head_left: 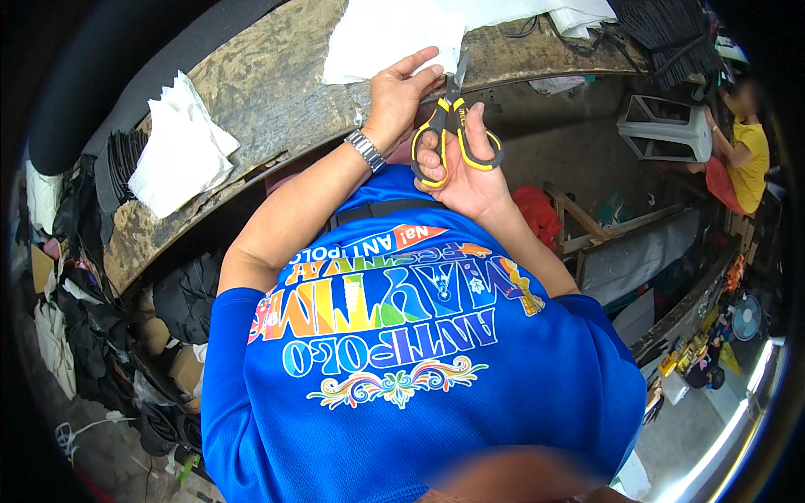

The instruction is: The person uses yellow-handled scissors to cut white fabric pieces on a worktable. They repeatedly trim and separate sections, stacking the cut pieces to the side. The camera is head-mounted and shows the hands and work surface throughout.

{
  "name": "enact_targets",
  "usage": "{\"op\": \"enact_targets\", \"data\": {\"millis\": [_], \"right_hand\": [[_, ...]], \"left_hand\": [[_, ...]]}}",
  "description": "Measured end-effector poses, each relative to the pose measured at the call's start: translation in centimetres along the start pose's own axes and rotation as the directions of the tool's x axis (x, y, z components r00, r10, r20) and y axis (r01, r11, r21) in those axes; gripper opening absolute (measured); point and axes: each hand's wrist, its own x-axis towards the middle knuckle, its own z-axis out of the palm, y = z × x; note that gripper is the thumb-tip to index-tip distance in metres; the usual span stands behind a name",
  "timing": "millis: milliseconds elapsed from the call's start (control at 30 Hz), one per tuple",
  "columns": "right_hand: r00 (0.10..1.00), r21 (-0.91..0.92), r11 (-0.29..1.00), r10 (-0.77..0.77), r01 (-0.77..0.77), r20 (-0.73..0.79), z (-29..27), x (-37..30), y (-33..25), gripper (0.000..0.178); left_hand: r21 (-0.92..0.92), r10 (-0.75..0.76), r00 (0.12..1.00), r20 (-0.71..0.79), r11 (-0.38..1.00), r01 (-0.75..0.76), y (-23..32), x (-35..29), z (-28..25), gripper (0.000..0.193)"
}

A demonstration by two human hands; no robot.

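Note:
A pair of black-and-yellow scissors (455, 107) is in my right hand (471, 180), with the thumb in one handle loop and fingers in the other. The handles are spread apart, and the blades point away from me at the near right corner of a layered white cloth (394, 38). My left hand (398, 96), with a metal watch on its wrist, grips the near edge of that cloth beside the blades. Its lower fingers are partly hidden. The cloth lies on a worn wooden bench (260, 63) and reaches over its near edge.
Another stack of white cloth pieces (184, 151) lies left on the bench, beside black strips (126, 159). More black strips (667, 38) lie at the far right. A white plastic stool (662, 126) stands right, near a person in yellow (750, 159). Dark scraps (189, 298) fill the space below left.

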Motion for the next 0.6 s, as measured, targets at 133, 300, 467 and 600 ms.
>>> {"op": "enact_targets", "data": {"millis": [133, 300, 467, 600], "right_hand": [[1.000, -0.031, 1.000, 0.005, -0.005, -0.003, 0.1, -0.3, 0.1, 0.071], [0.999, 0.008, 1.000, 0.008, -0.009, 0.045, -0.2, -0.2, 0.2, 0.068], [0.999, -0.025, 0.999, 0.024, -0.024, 0.028, 0.4, -0.5, 0.0, 0.065], [0.999, -0.134, 0.990, 0.032, -0.035, -0.028, 1.3, -1.4, 0.0, 0.066]], "left_hand": [[0.012, 0.008, 1.000, 0.004, 1.000, -0.008, -0.1, 0.0, 0.0, 0.035], [0.038, 0.013, 1.000, 0.021, 0.999, -0.014, -0.2, 0.1, -0.2, 0.037], [-0.059, 0.019, 0.998, 0.058, 0.998, -0.015, -0.3, 0.4, -0.5, 0.044], [-0.153, 0.069, 0.997, 0.037, 0.986, -0.062, -0.1, 0.9, -0.9, 0.056]]}}
